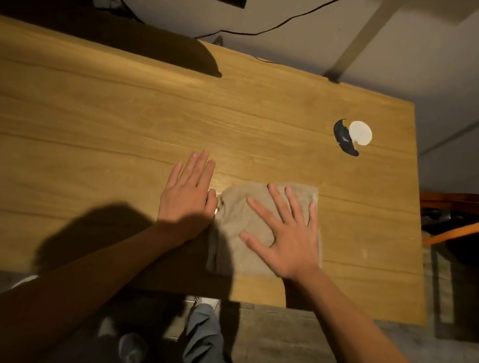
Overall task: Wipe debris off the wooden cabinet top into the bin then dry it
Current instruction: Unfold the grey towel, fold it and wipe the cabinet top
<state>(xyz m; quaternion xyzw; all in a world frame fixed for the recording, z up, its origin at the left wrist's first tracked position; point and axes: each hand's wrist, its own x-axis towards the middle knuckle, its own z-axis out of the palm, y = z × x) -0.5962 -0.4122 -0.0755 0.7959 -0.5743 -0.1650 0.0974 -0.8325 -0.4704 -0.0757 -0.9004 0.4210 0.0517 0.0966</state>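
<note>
A beige cloth [235, 221] lies flat on the wooden cabinet top [86, 113], near its front edge and right of centre. My right hand [283, 235] rests palm down on the cloth with the fingers spread. My left hand [188, 192] lies flat on the bare wood just left of the cloth, its thumb touching the cloth's left edge. Neither hand grips anything. I cannot make out debris on the wood in this dim light.
A round white object [361, 132] beside a dark curved piece [344, 138] sits at the far right of the top. An orange-rimmed dark container [474, 218] stands on the floor to the right. Cables [289, 19] hang along the wall behind. My legs and shoes show below the front edge.
</note>
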